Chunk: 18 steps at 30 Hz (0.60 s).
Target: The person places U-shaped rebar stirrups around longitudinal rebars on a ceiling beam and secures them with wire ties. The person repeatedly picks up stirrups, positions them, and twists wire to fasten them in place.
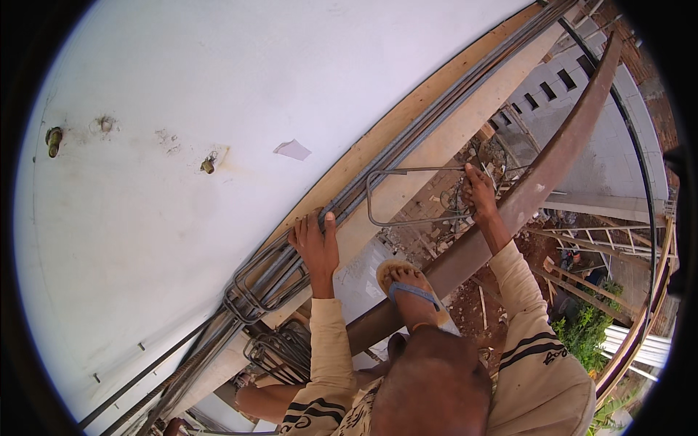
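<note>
A rectangular rebar stirrup (418, 221) hangs from my right hand (480, 192), whose closed fingers grip its right end. Its other end reaches left, over the wooden plank. Further left, my left hand (315, 243) has its fingers curled over the long steel bars (407, 149), with the thumb pointing up along them. Just below that hand, several more stirrups (265, 283) are looped around the bar bundle. Another pile of stirrups (282, 352) hangs or lies below the plank, partly behind my left sleeve.
A white wall (174, 94) with protruding pipe stubs (207, 163) borders the bars. Beneath them runs a light wooden plank (465, 109). My sandalled foot (411, 291) is at a brown curved beam (542, 167). Far below lie rubble (443, 192), timber (582, 291) and green plants (582, 330).
</note>
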### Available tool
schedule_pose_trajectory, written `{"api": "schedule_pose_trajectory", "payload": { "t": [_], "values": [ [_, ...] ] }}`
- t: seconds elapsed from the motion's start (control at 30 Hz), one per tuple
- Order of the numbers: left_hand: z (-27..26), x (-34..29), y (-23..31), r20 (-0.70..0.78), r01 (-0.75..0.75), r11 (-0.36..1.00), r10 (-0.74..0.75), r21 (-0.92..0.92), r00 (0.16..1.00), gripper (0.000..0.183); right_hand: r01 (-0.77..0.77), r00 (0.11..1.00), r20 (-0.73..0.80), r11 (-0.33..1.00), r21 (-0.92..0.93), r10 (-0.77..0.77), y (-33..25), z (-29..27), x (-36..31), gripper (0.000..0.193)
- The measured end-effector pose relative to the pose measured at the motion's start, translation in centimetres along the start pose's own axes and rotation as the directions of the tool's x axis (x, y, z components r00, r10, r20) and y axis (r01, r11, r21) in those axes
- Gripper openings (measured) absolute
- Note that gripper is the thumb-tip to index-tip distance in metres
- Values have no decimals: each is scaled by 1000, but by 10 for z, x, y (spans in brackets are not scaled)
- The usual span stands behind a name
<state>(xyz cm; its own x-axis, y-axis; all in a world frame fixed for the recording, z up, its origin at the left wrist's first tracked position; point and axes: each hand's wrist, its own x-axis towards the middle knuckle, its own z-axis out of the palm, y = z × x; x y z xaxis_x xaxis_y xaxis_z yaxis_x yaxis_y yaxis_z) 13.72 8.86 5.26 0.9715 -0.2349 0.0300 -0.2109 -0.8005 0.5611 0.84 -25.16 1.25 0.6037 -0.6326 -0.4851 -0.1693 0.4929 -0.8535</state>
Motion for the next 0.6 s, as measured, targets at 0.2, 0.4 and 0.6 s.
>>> {"api": "schedule_pose_trajectory", "payload": {
  "t": [0.2, 0.4, 0.6],
  "values": [
    [0, 1, -3, 5, -4, 1000, 4, -7, 1000, 52, -126, 972, -175, 975, 181, 158, 34, 11, -36, 33],
    [1, -1, -6, -23, -8, 999, 7, -45, 1000, 53, -51, 999, -12, 996, 73, 52, 16, 10, -2, 34],
    [3, 1, -2, -7, 28, 1000, -28, 7, 1000, 53, -130, 980, -137, 986, 103, 144, 37, 8, -19, 34]
  ]
}}
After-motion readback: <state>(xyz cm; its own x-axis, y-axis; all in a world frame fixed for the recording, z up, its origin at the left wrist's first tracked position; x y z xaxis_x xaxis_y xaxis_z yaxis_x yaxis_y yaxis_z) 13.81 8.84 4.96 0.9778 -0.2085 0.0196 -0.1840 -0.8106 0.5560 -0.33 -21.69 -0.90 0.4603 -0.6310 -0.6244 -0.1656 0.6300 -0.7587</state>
